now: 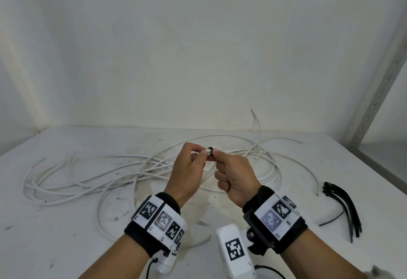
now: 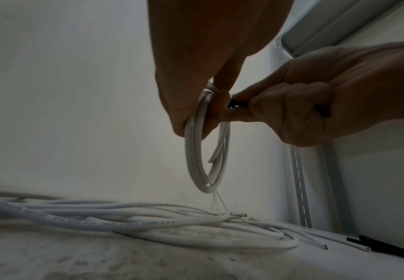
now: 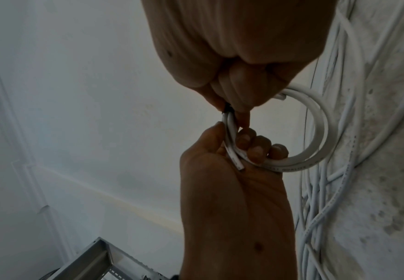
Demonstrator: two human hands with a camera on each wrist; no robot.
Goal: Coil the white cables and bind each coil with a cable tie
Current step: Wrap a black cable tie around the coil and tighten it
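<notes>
A small coil of white cable (image 2: 194,151) hangs upright above the table. My left hand (image 1: 201,154) grips the coil's top, fingers curled through the loop (image 3: 256,145). A black cable tie (image 1: 210,150) sits around the coil's strands where the two hands meet. My right hand (image 1: 218,154) pinches the tie between thumb and forefinger, and its other fingers are curled into a fist (image 2: 316,109). In the right wrist view only a sliver of the tie (image 3: 227,110) shows at the fingertips. A cut cable end (image 3: 312,167) pokes out under the left palm.
Several loose white cables (image 1: 88,175) sprawl over the stained white table (image 1: 66,245) beneath and to the left of the hands. A bundle of spare black cable ties (image 1: 343,204) lies at the right. A perforated metal upright (image 1: 374,93) stands at the right edge, with a white wall behind.
</notes>
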